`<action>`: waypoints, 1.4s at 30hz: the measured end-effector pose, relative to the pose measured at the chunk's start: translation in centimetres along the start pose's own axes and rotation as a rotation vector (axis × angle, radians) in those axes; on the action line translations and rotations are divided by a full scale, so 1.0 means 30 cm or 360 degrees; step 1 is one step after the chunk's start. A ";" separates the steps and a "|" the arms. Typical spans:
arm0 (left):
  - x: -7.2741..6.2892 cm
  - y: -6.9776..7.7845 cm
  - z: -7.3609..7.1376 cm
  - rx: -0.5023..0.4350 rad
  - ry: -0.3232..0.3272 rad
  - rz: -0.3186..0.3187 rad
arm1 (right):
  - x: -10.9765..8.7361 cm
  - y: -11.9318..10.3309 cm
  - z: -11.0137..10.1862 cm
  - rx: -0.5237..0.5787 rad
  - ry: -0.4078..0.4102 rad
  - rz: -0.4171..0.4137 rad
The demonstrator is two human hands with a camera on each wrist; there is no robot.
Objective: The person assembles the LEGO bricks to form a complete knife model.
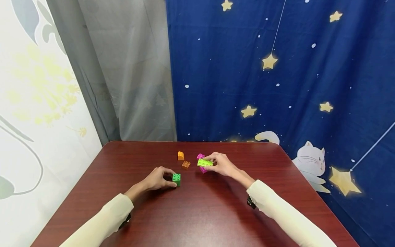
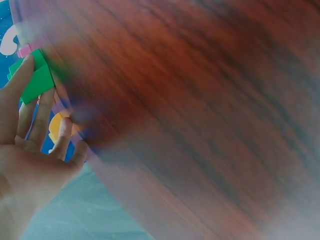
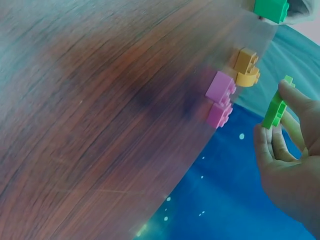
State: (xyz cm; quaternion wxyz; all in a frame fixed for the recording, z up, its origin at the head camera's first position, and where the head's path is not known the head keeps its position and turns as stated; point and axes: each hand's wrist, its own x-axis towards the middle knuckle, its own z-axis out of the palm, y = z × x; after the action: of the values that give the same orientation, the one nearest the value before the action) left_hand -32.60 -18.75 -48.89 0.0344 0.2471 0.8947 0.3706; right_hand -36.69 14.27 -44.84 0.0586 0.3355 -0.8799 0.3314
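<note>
Now our right grip pinches the lime brick, right of the green brick our left grip pinches.

Green toy brick and lime-green toy brick, both pinched, studs up
The green is square, four-studded, left and near; the lime-green, longer and thinner, is raised, right and farther.

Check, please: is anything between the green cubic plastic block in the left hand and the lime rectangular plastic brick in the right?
Nothing visible stands between the green block and lime brick; the magenta plastic bricks lie lower, the orange square plastic brick beyond the direct line.
</note>
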 end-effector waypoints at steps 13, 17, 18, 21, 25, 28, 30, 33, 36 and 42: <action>-0.001 -0.013 -0.002 -0.0009 -0.0003 0.0014 | 0.033 -0.052 0.042 0.0031 -0.0063 -0.0038; -0.001 -0.015 -0.001 -0.0011 0.0004 0.0017 | 0.042 -0.059 0.055 0.0014 -0.0089 -0.0059; -0.001 -0.015 -0.001 -0.0012 0.0007 0.0018 | 0.043 -0.062 0.058 0.0000 -0.0089 -0.0059; -0.001 -0.013 0.000 -0.0017 0.0010 0.0022 | 0.049 -0.069 0.067 -0.0028 -0.0083 -0.0073; 0.000 -0.010 0.001 -0.0008 0.0008 0.0021 | 0.058 -0.082 0.078 0.0000 -0.0088 -0.0091; 0.000 -0.010 0.001 0.0005 0.0007 0.0018 | 0.064 -0.091 0.088 0.0041 -0.0108 -0.0085; 0.002 -0.012 0.001 0.0009 0.0007 0.0016 | 0.069 -0.094 0.097 0.0044 -0.0115 -0.0085; 0.005 -0.014 0.000 0.0008 0.0005 0.0008 | 0.075 -0.101 0.109 0.0026 -0.0124 -0.0094; 0.008 -0.014 -0.002 0.0004 0.0001 -0.0002 | 0.082 -0.114 0.117 0.0012 -0.0136 -0.0101; 0.009 -0.011 -0.004 0.0010 -0.0009 -0.0001 | 0.097 -0.138 0.134 0.0018 -0.0174 -0.0130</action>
State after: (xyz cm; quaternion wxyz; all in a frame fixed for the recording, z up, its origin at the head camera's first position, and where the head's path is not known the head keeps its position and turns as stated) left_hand -33.00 -18.92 -48.99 0.0363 0.2479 0.8958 0.3672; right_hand -35.84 7.86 -44.76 0.0221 0.3890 -0.8655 0.3148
